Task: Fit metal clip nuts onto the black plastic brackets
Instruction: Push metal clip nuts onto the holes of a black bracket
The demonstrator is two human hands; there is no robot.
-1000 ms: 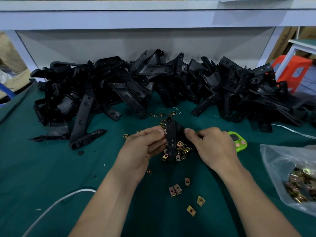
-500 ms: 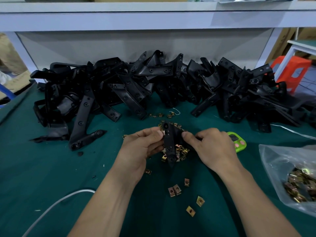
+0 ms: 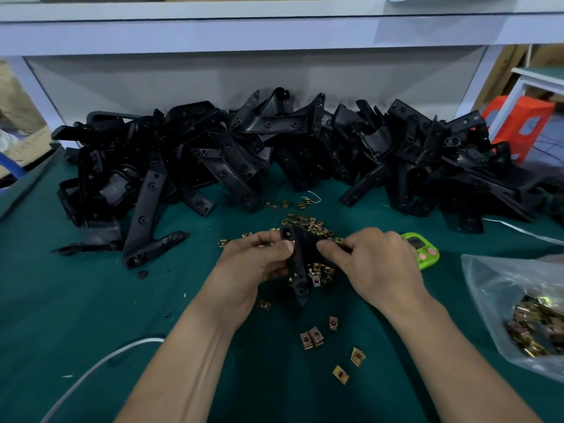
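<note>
A black plastic bracket [image 3: 300,270] is held upright over the green mat, between both hands. My left hand [image 3: 256,264] grips its left side, with the thumb pressing a small metal clip nut [image 3: 292,243] against the bracket's upper edge. On the right side, my right hand [image 3: 375,264] holds the bracket with curled fingers. Loose brass-coloured clip nuts [image 3: 308,222] lie heaped behind and under the bracket. A few more clip nuts [image 3: 314,336] are scattered nearer to me.
A long pile of black brackets [image 3: 274,154] fills the back of the table under a white shelf [image 3: 274,29]. A clear bag of clip nuts [image 3: 531,315] lies at right, a green timer [image 3: 422,248] behind my right hand, and a white cable [image 3: 100,361] at front left.
The bracket has dropped lower and tilted towards me between my hands. My left thumb has shifted onto its upper edge with the clip nut.
</note>
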